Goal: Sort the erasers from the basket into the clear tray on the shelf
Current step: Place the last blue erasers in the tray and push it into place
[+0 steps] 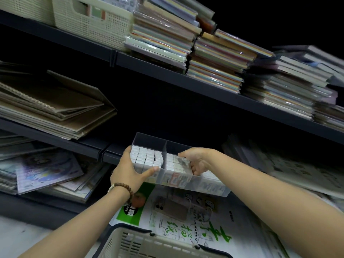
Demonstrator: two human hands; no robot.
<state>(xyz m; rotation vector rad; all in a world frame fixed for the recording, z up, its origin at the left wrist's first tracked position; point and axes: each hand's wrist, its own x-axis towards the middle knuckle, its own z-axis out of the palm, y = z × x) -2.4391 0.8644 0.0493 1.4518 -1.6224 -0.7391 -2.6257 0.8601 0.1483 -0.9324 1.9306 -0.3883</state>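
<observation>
**Position.** The clear tray [210, 189] sat at centre frame, projecting forward past the dark shelf [87, 148] edge and above a sketch-paper pad [186, 220]. We could not tell how much of its base the shelf carried. The basket [149, 244] lay at the bottom edge of the frame, well apart from the tray.

**Orientation.** The tray's long axis ran from centre-left down towards lower right, with its open top facing up. One divider crossed that axis and made two compartments. The erasers [147, 157] stood packed in rows with their small end faces upward.

**Hands.** The left hand [128, 174] gripped the tray's end towards frame left, with its thumb stretched along the front wall and its fingers wrapped behind. The right hand [199, 161] had its fingers curled down into the compartment towards frame right. They appeared to pinch a blurred row of erasers.

**Hazards.**
- We judged the overhang the main risk. If the left hand's grip slackened, the tray could tip forward off the shelf edge and spill.
- The rows were tight, so lifting or pressing one eraser could drag or topple its neighbours.
- Downward force from the right hand would add to the tipping load.
</observation>
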